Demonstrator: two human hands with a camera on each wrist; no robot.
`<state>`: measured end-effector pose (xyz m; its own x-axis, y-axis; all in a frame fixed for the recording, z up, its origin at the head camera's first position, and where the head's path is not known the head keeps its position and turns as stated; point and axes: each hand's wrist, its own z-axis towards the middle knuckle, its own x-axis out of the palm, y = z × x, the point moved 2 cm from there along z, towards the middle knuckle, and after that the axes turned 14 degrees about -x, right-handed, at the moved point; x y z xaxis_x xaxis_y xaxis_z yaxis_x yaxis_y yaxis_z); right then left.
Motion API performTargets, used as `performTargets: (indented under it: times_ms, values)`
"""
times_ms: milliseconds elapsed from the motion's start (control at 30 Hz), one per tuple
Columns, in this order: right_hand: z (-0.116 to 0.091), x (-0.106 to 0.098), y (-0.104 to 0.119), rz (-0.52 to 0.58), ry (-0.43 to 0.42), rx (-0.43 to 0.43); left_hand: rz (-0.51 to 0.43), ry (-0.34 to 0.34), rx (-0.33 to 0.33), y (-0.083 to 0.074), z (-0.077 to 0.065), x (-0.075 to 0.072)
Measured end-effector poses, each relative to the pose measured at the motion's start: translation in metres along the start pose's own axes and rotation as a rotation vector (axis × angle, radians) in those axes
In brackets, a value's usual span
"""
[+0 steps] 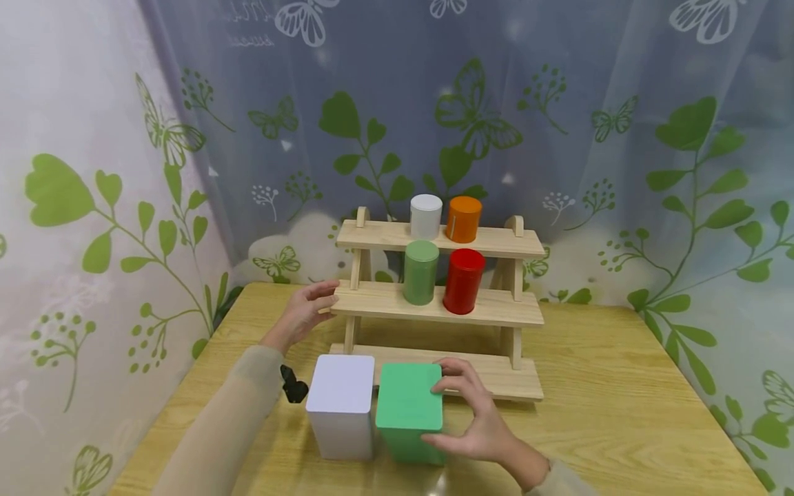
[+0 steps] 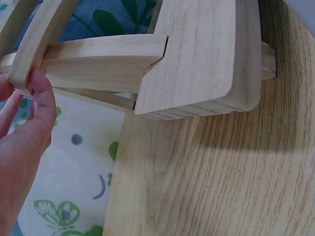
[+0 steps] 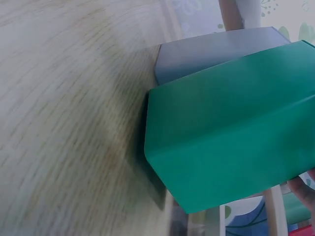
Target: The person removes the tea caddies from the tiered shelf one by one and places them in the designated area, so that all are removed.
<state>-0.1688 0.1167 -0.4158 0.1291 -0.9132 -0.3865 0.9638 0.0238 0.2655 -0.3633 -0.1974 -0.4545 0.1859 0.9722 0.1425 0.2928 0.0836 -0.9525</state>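
Observation:
A three-tier wooden display rack [image 1: 434, 305] stands on the table. My left hand [image 1: 307, 311] pinches the left end of its middle shelf; in the left wrist view the fingers [image 2: 42, 101] curl round the end of the board. In front of the rack is a tall green box [image 1: 409, 396] with a square lid. My right hand [image 1: 474, 420] grips it from the right, thumb on the near side and fingers at the lid's far right edge. Close to its left stands a similar white box [image 1: 341, 386]. In the right wrist view the green box [image 3: 226, 128] overlaps the white one.
On the top shelf stand a white canister [image 1: 426, 217] and an orange canister [image 1: 464, 220]. The middle shelf bears a green canister [image 1: 421, 273] and a red canister [image 1: 463, 282]. A patterned curtain [image 1: 397, 103] hangs behind the wooden table [image 1: 614, 393] and along its sides.

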Motion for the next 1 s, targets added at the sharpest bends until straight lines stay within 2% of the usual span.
performTargets:
  times_ms: [333,800,1000]
  values:
    - [-0.013,0.003,-0.011,0.075,-0.009,0.156,0.0,-0.029,0.009,0.001,-0.001,0.0]
    - [-0.018,0.003,-0.018,0.151,0.001,0.2,-0.004,-0.003,0.009,-0.001,0.0,0.0]
    - [-0.02,0.0,-0.02,0.203,0.032,0.191,-0.009,0.022,0.05,0.001,-0.002,0.0]
